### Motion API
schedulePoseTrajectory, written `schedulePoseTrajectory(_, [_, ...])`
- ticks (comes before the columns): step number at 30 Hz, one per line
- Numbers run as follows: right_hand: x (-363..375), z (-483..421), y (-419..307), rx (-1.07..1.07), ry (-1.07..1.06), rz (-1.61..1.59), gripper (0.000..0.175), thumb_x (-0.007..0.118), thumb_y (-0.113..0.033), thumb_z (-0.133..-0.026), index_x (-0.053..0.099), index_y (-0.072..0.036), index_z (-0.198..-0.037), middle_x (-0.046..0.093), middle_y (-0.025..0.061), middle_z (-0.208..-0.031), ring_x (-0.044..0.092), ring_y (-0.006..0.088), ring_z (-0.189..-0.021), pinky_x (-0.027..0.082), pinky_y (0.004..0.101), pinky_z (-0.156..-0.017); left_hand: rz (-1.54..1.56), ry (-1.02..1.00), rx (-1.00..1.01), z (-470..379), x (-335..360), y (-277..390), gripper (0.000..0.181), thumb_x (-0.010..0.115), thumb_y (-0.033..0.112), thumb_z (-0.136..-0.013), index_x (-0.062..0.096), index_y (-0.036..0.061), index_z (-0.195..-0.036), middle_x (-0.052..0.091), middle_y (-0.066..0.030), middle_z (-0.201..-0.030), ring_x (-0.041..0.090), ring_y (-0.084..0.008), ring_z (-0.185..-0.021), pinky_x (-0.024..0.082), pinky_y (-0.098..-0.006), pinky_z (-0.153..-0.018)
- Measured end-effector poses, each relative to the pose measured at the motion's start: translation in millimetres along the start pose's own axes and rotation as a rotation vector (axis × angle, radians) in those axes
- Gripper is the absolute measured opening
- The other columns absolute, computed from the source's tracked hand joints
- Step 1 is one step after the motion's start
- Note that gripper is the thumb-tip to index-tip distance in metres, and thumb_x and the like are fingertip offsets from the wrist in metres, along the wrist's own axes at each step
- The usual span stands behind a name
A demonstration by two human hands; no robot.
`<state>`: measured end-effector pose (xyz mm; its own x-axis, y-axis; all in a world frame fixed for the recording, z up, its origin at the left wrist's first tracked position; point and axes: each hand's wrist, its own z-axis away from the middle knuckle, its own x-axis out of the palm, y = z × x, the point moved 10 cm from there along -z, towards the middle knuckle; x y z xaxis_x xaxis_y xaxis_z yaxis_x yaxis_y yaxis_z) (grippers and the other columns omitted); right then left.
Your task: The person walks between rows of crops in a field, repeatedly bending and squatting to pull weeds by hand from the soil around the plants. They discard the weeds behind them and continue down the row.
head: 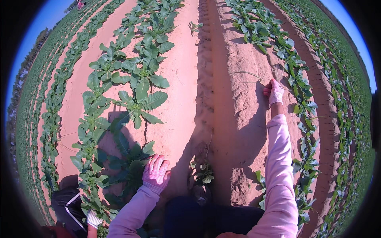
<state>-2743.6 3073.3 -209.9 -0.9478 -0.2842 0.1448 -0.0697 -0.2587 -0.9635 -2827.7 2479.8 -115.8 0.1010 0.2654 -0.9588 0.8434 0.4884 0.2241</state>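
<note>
My left hand (156, 173), in a pink-tinged knit glove, rests on the sandy side of the left planting bed (174, 98). Its fingers are extended beside the shaded leaves of a broad-leaved green plant (135, 160) and hold nothing. Over the right planting bed (248, 98) reaches my right hand (274, 91), gloved alike, fingers curled. A thin stem (284, 88) shows at its right side and seems to be gripped; the fingertips are partly hidden. Slender grass blades (247, 72) lie on the soil just beyond that hand.
Between the beds runs a furrow (205, 89) with tyre marks and a wilted uprooted weed (207, 172). Smoother-leaved crop plants (300, 86) line the right bed. At lower left are a co-worker's dark-clothed leg (70, 208) and gloved hand (94, 219). Another person (80, 4) is far off.
</note>
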Motion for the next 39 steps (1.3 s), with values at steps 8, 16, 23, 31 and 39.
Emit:
schedulePoseTrajectory(8, [70, 115, -17, -0.058, -0.487, 0.252, 0.034, 0.064, -0.034, -0.084, 0.058, -0.002, -0.096, 0.061, 0.0073, -0.072, 0.058, 0.0153, -0.051, 0.048, 0.0274, -0.046, -0.003, -0.011, 0.002, 6, 6, -3, 0.038, 0.063, 0.024, -0.069, 0.058, 0.0093, -0.104, 0.051, -0.0118, -0.12, 0.044, -0.0309, -0.119, 0.032, -0.0447, -0.102])
schedulePoseTrajectory(16, [21, 28, -45, -0.157, -0.091, 1.169, 0.029, 0.054, -0.018, -0.077, 0.066, -0.009, -0.102, 0.065, 0.0187, -0.096, 0.063, 0.032, -0.092, 0.048, 0.0394, -0.081, 0.026, 0.011, 0.008, 7, 6, -4, 0.044, 0.067, 0.021, -0.062, 0.058, 0.008, -0.103, 0.051, -0.013, -0.12, 0.044, -0.0321, -0.118, 0.033, -0.046, -0.101])
schedulePoseTrajectory(23, [65, 4, -35, -0.166, -0.227, 1.279, 0.038, 0.052, -0.015, -0.078, 0.059, -0.013, -0.116, 0.064, 0.0164, -0.101, 0.062, 0.0304, -0.093, 0.048, 0.0378, -0.082, 0.021, -0.021, -0.016, 2, 6, -3, 0.042, 0.067, 0.02, -0.062, 0.059, 0.0079, -0.101, 0.053, -0.0139, -0.117, 0.047, -0.0341, -0.114, 0.036, -0.0471, -0.099])
schedulePoseTrajectory(31, [61, -7, -28, -0.232, -0.239, 1.097, 0.022, 0.054, -0.018, -0.078, 0.067, -0.009, -0.093, 0.066, 0.0119, -0.076, 0.064, 0.0254, -0.067, 0.05, 0.0358, -0.065, -0.062, 0.028, 0.025, -1, 3, 4, 0.038, 0.065, 0.019, -0.064, 0.059, 0.0085, -0.099, 0.053, -0.013, -0.114, 0.049, -0.0352, -0.111, 0.037, -0.048, -0.098])
schedulePoseTrajectory(39, [48, -8, -7, 0.073, -0.192, 0.46, 0.011, 0.052, -0.008, -0.08, 0.062, -0.004, -0.077, 0.053, 0.0053, -0.057, 0.05, 0.0169, -0.043, 0.038, 0.0313, -0.04, -0.01, 0.031, 0.013, 0, -1, 2, 0.038, 0.066, 0.019, -0.064, 0.059, 0.0091, -0.1, 0.052, -0.0131, -0.116, 0.048, -0.0339, -0.113, 0.036, -0.048, -0.098])
